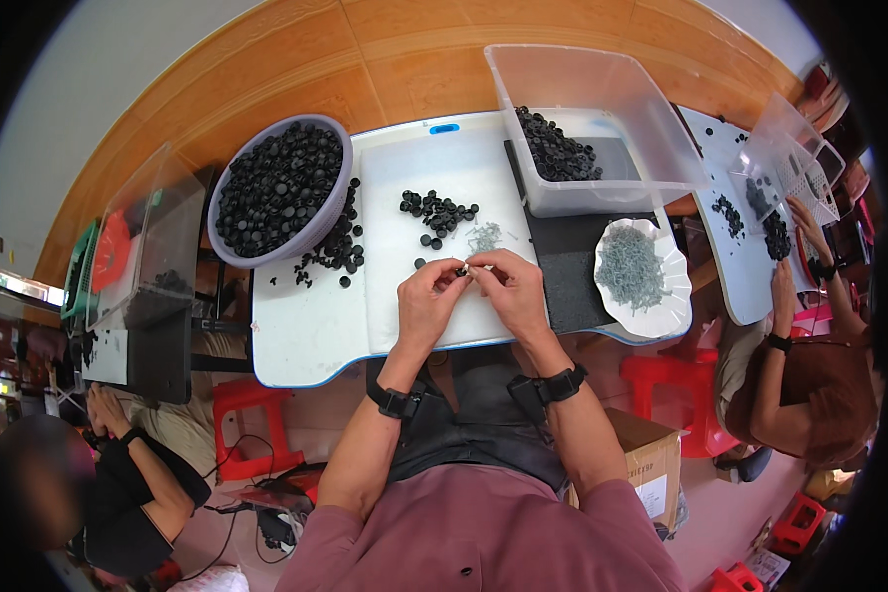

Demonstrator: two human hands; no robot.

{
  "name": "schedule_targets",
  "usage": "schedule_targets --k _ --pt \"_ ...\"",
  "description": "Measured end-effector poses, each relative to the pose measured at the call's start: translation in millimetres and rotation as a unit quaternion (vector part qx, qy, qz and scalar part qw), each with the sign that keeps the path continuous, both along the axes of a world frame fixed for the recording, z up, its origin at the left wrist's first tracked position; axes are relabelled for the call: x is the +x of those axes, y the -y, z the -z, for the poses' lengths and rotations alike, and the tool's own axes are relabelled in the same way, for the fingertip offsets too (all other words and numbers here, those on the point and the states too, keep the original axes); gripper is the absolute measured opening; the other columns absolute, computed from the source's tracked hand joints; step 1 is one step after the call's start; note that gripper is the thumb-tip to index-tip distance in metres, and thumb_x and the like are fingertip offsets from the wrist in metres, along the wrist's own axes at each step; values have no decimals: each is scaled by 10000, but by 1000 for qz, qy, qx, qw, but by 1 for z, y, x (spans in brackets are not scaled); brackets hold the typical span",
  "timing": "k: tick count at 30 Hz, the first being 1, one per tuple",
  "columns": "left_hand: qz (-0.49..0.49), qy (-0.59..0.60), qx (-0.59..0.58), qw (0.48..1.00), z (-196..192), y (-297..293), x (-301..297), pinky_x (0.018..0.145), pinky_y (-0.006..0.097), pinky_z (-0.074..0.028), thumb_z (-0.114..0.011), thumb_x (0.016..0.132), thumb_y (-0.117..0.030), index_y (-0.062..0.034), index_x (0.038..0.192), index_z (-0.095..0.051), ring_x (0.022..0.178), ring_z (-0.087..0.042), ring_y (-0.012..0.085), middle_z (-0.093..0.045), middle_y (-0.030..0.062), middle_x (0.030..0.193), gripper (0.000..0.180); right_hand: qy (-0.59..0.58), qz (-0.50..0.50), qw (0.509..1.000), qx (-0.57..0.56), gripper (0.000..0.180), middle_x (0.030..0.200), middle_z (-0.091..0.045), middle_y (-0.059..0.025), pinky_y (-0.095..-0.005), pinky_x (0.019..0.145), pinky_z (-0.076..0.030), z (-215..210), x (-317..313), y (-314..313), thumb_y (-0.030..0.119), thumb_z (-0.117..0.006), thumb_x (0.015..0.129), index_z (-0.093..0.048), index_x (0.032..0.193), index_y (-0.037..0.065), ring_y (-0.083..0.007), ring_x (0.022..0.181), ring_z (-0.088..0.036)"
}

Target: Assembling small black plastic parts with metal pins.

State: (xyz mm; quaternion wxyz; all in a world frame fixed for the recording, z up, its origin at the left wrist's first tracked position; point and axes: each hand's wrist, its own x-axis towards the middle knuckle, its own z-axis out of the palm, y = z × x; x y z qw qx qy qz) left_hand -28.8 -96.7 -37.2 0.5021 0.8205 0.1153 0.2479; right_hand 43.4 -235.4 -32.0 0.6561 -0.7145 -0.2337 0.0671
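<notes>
My left hand pinches a small black round cap above the front part of the white work mat. Fingertip to fingertip with it, my right hand is closed at the same spot; what it pinches is too small and covered to make out. Just beyond my fingers lies a small heap of thin, greyish translucent pieces. A loose pile of black caps sits farther back on the mat, with a few strays near my left hand.
At left stands a lilac basin heaped with black caps, more spilled beside it. A clear plastic bin at back right holds black caps. Right of me, a white fluted dish carries many greyish pieces. Other people work at tables on both sides.
</notes>
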Motion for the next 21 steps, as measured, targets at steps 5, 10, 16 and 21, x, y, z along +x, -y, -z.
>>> schedule_targets --k 5,10,16,21 --pt "-1 -7 -20 1000 2 -2 -1 697 274 -570 -797 842 -64 -13 1073 -744 726 -711 141 -760 97 878 243 122 -1 993 11 134 919 -731 -96 -268 618 -517 -2 -2 -2 -9 -722 873 -768 997 12 -165 758 -681" --pt "1 1 -34 999 3 -3 -1 723 285 -579 -783 860 -68 -15 1085 -737 776 -743 158 -772 107 908 235 140 1 990 10 135 925 -732 -96 -266 621 -519 0 -1 -2 -17 -721 870 -768 994 11 -165 765 -683" --pt "14 -12 -49 999 3 -4 -2 745 294 -586 -766 880 -68 -11 1086 -718 824 -761 182 -777 115 905 220 115 5 993 -4 130 945 -738 -87 -255 627 -509 -2 -2 -2 4 -720 876 -764 997 13 -149 775 -679" --pt "11 -14 -114 993 5 -6 -3 775 301 -586 -751 907 -73 9 1117 -674 849 -759 189 -774 130 922 238 73 8 997 -18 130 952 -741 -69 -245 633 -494 -8 -2 -3 17 -711 882 -763 1002 20 -130 809 -674"
